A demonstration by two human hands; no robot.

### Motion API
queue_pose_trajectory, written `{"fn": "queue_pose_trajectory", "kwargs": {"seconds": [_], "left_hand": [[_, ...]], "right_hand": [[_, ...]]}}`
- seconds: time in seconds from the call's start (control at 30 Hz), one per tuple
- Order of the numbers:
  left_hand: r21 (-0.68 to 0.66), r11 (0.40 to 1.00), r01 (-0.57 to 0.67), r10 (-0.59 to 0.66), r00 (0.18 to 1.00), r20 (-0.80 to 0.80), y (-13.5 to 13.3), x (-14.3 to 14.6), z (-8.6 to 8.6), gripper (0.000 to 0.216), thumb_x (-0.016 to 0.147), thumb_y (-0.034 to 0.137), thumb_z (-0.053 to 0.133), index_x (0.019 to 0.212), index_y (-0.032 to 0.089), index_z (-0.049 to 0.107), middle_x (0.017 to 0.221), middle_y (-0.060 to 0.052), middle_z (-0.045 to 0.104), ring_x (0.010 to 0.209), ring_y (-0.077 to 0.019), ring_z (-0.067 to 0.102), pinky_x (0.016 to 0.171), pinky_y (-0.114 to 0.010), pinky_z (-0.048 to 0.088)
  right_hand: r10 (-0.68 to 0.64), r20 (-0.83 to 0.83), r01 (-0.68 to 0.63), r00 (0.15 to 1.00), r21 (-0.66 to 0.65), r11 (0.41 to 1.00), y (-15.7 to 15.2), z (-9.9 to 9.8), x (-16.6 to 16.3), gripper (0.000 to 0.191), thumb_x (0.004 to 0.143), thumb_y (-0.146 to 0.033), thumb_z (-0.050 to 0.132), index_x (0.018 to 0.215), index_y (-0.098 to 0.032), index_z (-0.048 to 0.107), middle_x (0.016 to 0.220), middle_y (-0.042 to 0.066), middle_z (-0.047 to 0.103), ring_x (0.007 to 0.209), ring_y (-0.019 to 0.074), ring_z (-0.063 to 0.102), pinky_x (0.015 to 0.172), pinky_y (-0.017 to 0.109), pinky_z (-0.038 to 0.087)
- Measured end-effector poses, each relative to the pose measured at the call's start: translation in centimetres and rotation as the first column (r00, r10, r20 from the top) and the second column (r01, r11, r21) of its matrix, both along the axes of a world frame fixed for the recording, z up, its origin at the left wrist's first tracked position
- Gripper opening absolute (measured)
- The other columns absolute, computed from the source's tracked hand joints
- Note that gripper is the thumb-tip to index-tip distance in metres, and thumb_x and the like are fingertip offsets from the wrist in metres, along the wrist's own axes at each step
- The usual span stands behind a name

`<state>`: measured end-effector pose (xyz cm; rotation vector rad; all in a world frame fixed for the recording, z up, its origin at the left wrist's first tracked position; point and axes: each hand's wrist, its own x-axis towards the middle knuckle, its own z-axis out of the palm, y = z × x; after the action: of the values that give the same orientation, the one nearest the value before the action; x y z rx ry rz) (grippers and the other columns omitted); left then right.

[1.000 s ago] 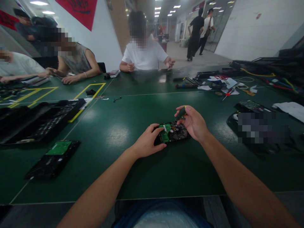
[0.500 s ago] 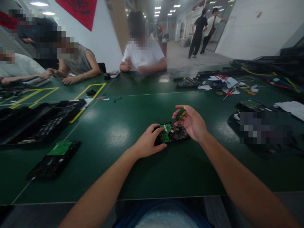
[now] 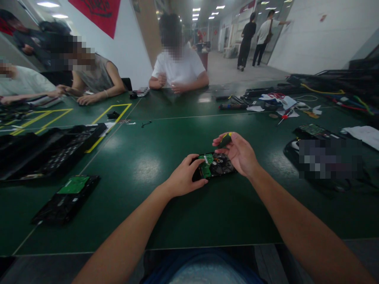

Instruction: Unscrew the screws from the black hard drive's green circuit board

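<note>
The hard drive (image 3: 219, 165) lay flat on the green table (image 3: 166, 213) just ahead of the person, with a green circuit board (image 3: 206, 165) over its 9 o'clock half. The left hand (image 3: 185, 176) clasped the hard drive at its 8 o'clock end, thumb along the near edge and fingers curled over the far edge beside the board. The right hand (image 3: 240, 154) hung over the drive's 2 o'clock corner, its fingertips pinched round the black and yellow handle of a screwdriver (image 3: 225, 140). The tip was hidden, so it could not be told whether it met the drive. Well apart at 8 o'clock lay a second drive (image 3: 66, 199), black, with its own green board facing up. Beyond it, at 9 to 10 o'clock, sat a long black casing (image 3: 50, 152), one end resting on yellow tape lines (image 3: 110, 114) marked on the table. At 12 o'clock, across the table, a person in a white shirt (image 3: 179, 67) sat with both hands drawn together near the chest. At 1 o'clock a scatter of tools and paper scraps (image 3: 266, 104) included a red-handled screwdriver (image 3: 284, 115). At 3 o'clock another green board (image 3: 312, 130) lay near a white sheet (image 3: 363, 136). More seated people (image 3: 94, 77) worked at 10 o'clock.
</note>
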<state>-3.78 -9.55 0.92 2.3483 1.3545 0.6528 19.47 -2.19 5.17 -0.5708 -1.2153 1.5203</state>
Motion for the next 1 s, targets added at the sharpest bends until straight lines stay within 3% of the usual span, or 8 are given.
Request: {"fn": "queue_pose_trajectory", "kwargs": {"seconds": [0.1, 0.3, 0.53, 0.7, 0.87, 1.0], "left_hand": [[0.005, 1.0, 0.002, -0.002, 1.0, -0.003, 0.0, 0.01, 0.01, 0.075, 0.089, 0.047, 0.078, 0.154, 0.021, 0.048, 0.157, -0.018, 0.042, 0.143, -0.0375, 0.05, 0.119, -0.055, 0.048], [0.004, 1.0, -0.004, 0.004, 1.0, 0.01, -0.05, 0.1, 0.04, 0.075, 0.088, 0.044, 0.079, 0.153, 0.021, 0.049, 0.157, -0.018, 0.043, 0.145, -0.0379, 0.049, 0.121, -0.055, 0.046], [-0.001, 1.0, -0.005, 0.005, 1.0, 0.024, -0.01, 0.0, -0.09, 0.073, 0.088, 0.046, 0.079, 0.152, 0.025, 0.05, 0.157, -0.017, 0.044, 0.145, -0.0383, 0.05, 0.119, -0.058, 0.048], [0.004, 1.0, -0.005, 0.005, 1.0, 0.019, -0.06, 0.07, 0.06, 0.073, 0.089, 0.046, 0.078, 0.153, 0.024, 0.049, 0.157, -0.017, 0.043, 0.145, -0.0374, 0.05, 0.119, -0.055, 0.048], [-0.008, 1.0, -0.004, 0.004, 1.0, 0.017, -0.03, 0.03, 0.11, 0.074, 0.089, 0.046, 0.078, 0.153, 0.024, 0.049, 0.158, -0.017, 0.042, 0.146, -0.0379, 0.049, 0.12, -0.056, 0.047], [-0.007, 1.0, -0.005, 0.005, 1.0, 0.016, -0.02, 0.05, 0.12, 0.074, 0.088, 0.046, 0.079, 0.153, 0.025, 0.049, 0.159, -0.016, 0.042, 0.145, -0.038, 0.049, 0.12, -0.057, 0.047]], "right_hand": [[-0.001, -0.014, 0.001, 1.0, -0.035, 0.999, 0.3, -0.14, 0.1, 0.041, 0.099, -0.061, 0.06, 0.108, -0.024, 0.076, 0.104, 0.008, 0.076, 0.101, 0.0236, 0.071, 0.079, 0.036, 0.062], [-0.011, 0.032, 0.01, 0.999, 0.022, 1.0, 0.21, -0.25, 0.21, 0.033, 0.1, -0.052, 0.062, 0.117, -0.028, 0.077, 0.108, 0.007, 0.073, 0.102, 0.0215, 0.068, 0.071, 0.031, 0.057], [-0.055, 0.034, 0.053, 0.998, 0.045, 0.998, 0.24, -0.26, 0.24, 0.022, 0.095, -0.049, 0.07, 0.098, -0.027, 0.073, 0.106, 0.004, 0.071, 0.1, 0.0204, 0.066, 0.066, 0.028, 0.055], [-0.011, -0.005, 0.011, 1.0, -0.005, 1.0, 0.31, -0.38, 0.26, 0.027, 0.095, -0.054, 0.064, 0.099, -0.027, 0.066, 0.101, 0.005, 0.073, 0.097, 0.0233, 0.068, 0.063, 0.03, 0.053], [0.01, 0.0, -0.01, 1.0, -0.003, 1.0, 0.17, -0.08, 0.11, 0.033, 0.097, -0.057, 0.059, 0.113, -0.03, 0.07, 0.089, 0.003, 0.066, 0.088, 0.0217, 0.064, 0.067, 0.033, 0.054], [-0.019, -0.001, 0.019, 1.0, -0.037, 0.999, 0.03, 0.11, -0.11, 0.045, 0.096, -0.069, 0.055, 0.103, -0.028, 0.071, 0.087, 0.003, 0.062, 0.084, 0.0216, 0.062, 0.065, 0.034, 0.054]]}}
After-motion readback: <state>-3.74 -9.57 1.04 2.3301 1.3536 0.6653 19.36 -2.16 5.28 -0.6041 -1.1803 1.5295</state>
